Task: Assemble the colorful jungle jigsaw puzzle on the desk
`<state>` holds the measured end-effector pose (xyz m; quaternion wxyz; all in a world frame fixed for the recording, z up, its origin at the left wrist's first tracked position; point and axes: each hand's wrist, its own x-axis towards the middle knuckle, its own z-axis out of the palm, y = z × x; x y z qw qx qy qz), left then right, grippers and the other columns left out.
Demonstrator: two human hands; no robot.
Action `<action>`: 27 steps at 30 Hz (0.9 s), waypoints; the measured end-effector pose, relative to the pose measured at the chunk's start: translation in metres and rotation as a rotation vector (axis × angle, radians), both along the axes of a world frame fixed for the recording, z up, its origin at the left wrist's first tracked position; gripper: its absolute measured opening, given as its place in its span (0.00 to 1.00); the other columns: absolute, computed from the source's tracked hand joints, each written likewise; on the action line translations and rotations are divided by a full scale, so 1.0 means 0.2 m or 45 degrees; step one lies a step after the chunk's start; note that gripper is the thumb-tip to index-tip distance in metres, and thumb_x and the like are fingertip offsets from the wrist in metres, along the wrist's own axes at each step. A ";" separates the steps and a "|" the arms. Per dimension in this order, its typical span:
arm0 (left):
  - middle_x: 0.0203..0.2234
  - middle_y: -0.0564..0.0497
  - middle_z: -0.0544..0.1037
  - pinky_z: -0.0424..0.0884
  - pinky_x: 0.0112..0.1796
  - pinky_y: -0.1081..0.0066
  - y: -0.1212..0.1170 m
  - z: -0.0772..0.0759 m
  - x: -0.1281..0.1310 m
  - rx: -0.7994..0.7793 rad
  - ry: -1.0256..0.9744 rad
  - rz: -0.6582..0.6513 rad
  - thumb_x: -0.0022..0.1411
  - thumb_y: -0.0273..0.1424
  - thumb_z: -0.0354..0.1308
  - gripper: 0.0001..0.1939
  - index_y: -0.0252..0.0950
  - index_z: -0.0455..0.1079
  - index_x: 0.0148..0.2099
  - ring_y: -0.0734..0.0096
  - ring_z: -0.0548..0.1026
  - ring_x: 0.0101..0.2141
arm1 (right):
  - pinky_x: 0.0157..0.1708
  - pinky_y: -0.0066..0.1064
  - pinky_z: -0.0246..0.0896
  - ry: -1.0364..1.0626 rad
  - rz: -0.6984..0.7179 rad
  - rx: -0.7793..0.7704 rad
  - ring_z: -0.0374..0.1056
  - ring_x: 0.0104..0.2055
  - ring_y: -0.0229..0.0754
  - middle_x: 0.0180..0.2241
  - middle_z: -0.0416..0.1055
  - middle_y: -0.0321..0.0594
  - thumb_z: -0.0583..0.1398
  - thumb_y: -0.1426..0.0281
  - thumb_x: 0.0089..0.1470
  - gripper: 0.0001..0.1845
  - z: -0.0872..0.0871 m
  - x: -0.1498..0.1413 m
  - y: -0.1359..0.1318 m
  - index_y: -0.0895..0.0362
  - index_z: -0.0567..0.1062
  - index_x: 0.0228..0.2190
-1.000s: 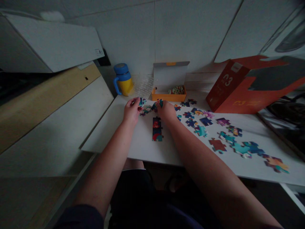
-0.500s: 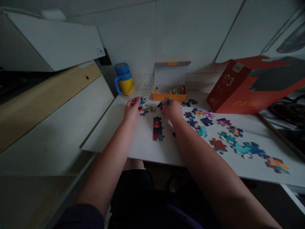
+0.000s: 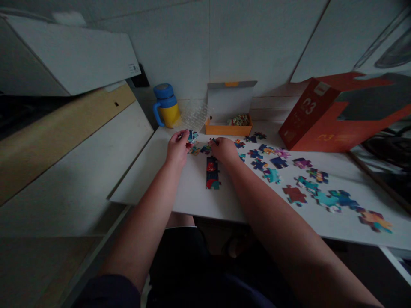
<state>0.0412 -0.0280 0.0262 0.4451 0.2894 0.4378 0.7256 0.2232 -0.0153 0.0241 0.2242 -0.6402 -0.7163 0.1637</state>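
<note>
My left hand (image 3: 178, 147) is closed on several puzzle pieces (image 3: 192, 136), held above the far part of the white table. To its right my right hand (image 3: 225, 149) is lowered close to the tabletop, its fingers pinched on a dark puzzle piece (image 3: 214, 140) that they partly cover. Just below those fingers lies an upright strip of joined puzzle pieces (image 3: 212, 174), dark blue with red figures. Loose puzzle pieces (image 3: 195, 150) lie between the two hands. More loose pieces (image 3: 271, 175) are scattered over the table to the right of my right hand.
An orange open box (image 3: 228, 130) with small items inside stands at the back, beside clear plastic wrap (image 3: 194, 114) and a blue-and-yellow jug (image 3: 169, 109). A big red box (image 3: 334, 115) stands at the right. White boards and a carton (image 3: 80, 60) crowd the left side.
My right hand has moved left and toward me, down to just above the strip. Loose pieces it covered before now show behind it. My left hand has stayed nearly still.
</note>
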 end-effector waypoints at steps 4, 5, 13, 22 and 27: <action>0.35 0.51 0.82 0.72 0.28 0.74 0.00 0.00 0.00 -0.004 0.002 0.003 0.56 0.35 0.80 0.17 0.37 0.77 0.41 0.76 0.78 0.27 | 0.44 0.34 0.66 -0.014 -0.090 -0.011 0.79 0.48 0.53 0.45 0.84 0.57 0.55 0.62 0.72 0.20 0.00 0.04 0.02 0.59 0.85 0.43; 0.36 0.51 0.82 0.72 0.28 0.74 0.00 0.00 0.00 -0.004 0.002 0.002 0.56 0.35 0.81 0.18 0.37 0.77 0.41 0.77 0.78 0.27 | 0.45 0.35 0.67 -0.018 -0.110 -0.015 0.79 0.48 0.54 0.46 0.84 0.58 0.55 0.63 0.72 0.20 0.00 0.05 0.02 0.60 0.84 0.44; 0.34 0.52 0.81 0.71 0.27 0.75 0.00 -0.01 0.01 -0.007 0.015 -0.021 0.54 0.37 0.81 0.19 0.37 0.77 0.41 0.76 0.77 0.28 | 0.46 0.34 0.67 -0.034 -0.035 -0.040 0.79 0.49 0.53 0.47 0.84 0.56 0.58 0.60 0.72 0.19 0.00 0.02 0.02 0.59 0.84 0.46; 0.35 0.51 0.82 0.72 0.29 0.75 -0.01 0.00 0.02 -0.032 0.035 -0.042 0.54 0.36 0.81 0.19 0.36 0.76 0.41 0.76 0.77 0.27 | 0.56 0.37 0.66 0.034 -0.073 0.021 0.76 0.56 0.57 0.56 0.78 0.66 0.61 0.63 0.69 0.22 -0.04 0.00 0.02 0.66 0.80 0.55; 0.37 0.50 0.82 0.74 0.31 0.76 -0.01 -0.02 0.01 -0.026 0.095 -0.118 0.54 0.38 0.81 0.21 0.36 0.76 0.42 0.74 0.79 0.32 | 0.60 0.40 0.65 0.186 -0.054 0.114 0.75 0.58 0.56 0.60 0.74 0.64 0.60 0.64 0.70 0.22 -0.03 0.00 0.01 0.65 0.78 0.58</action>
